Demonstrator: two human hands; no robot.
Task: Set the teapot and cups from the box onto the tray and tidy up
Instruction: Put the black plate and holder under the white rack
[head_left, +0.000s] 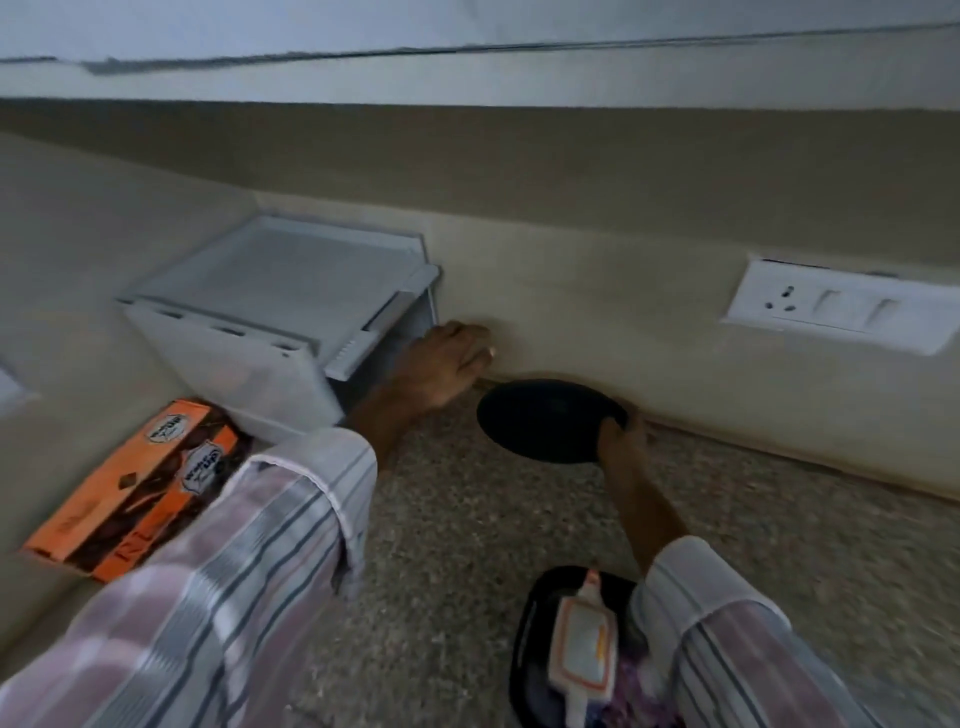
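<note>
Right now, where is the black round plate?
Head view, centre right: the black round plate is held by the right hand against the wall's base, beside the left hand.

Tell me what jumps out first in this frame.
The orange box lying flat at left on the speckled counter stands out most. Mid-frame, the right hand grips a black round plate near the wall, while the left hand reaches beside a white plastic bin.

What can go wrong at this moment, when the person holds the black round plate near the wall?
1. The right hand grips the black plate only at its edge, tilted; it might slip onto the counter.
2. The left hand reaches between the white plastic container and the plate; it could bump either one.
</note>
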